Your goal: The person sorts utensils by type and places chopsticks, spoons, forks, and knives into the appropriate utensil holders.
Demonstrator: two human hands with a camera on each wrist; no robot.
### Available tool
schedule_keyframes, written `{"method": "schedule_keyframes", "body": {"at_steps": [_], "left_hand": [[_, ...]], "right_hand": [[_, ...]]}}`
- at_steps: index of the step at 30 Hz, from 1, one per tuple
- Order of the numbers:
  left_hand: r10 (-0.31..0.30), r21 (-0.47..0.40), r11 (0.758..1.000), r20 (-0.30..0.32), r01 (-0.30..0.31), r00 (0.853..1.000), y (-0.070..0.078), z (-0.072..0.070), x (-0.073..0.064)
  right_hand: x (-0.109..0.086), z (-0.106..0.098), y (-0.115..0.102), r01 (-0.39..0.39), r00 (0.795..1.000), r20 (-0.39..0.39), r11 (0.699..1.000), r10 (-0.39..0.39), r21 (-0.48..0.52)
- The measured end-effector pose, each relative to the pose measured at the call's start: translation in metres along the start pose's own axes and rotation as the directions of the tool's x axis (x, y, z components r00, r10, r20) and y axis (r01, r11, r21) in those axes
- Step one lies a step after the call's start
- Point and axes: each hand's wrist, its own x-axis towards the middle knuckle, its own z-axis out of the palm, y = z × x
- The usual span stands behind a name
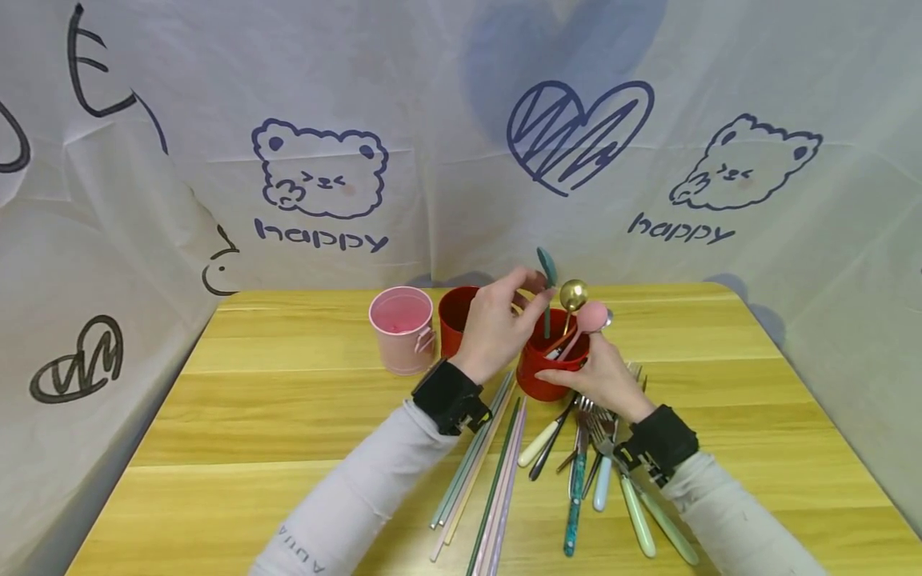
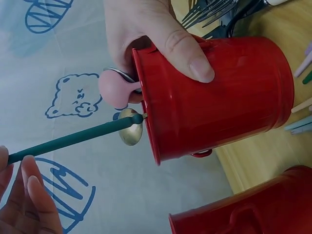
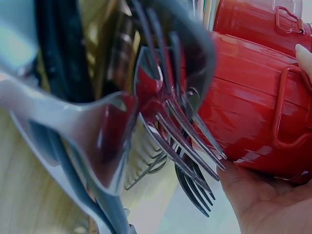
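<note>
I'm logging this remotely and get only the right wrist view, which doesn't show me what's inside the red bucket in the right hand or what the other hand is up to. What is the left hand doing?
Observer: In the head view, the left hand pinches a teal spoon, bowl up, its handle pointing down at the mouth of the red bucket that the right hand holds.

Operator: Thanks. Is anything already in that bucket?

Observer: Yes. At least a gold spoon and a pink spoon stick up above its rim, bowls uppermost.
</note>
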Motion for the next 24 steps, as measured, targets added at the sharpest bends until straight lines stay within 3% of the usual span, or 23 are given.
{"method": "schedule_keyframes", "body": {"at_steps": [5,9,12,17,19,24], "left_hand": [[0.015,0.001,1.000,0.002,-0.015,1.000,-0.001,0.006,0.001],[0.005,0.018,1.000,0.038,-0.006,0.999,-0.003,0.009,0.001],[-0.059,0.049,0.997,0.103,0.054,0.993,-0.007,0.009,0.000],[-0.176,0.156,0.977,0.211,0.145,0.962,-0.020,0.007,-0.007],[-0.182,0.179,0.973,0.220,0.143,0.958,-0.025,0.004,-0.011],[-0.151,0.183,0.977,0.207,0.113,0.967,-0.033,-0.003,-0.021]], "right_hand": [[0.000,0.000,0.000,0.007,1.000,0.007,1.000,-0.007,0.006],[0.000,0.000,0.000,0.014,1.000,0.003,1.000,-0.014,0.005],[0.000,0.000,0.000,0.013,1.000,-0.002,1.000,-0.013,-0.002],[0.000,0.000,0.000,0.006,1.000,-0.001,1.000,-0.006,-0.005],[0.000,0.000,0.000,0.009,1.000,0.001,1.000,-0.009,0.005],[0.001,0.000,0.002,0.033,0.999,0.001,0.999,-0.033,0.035]]}}
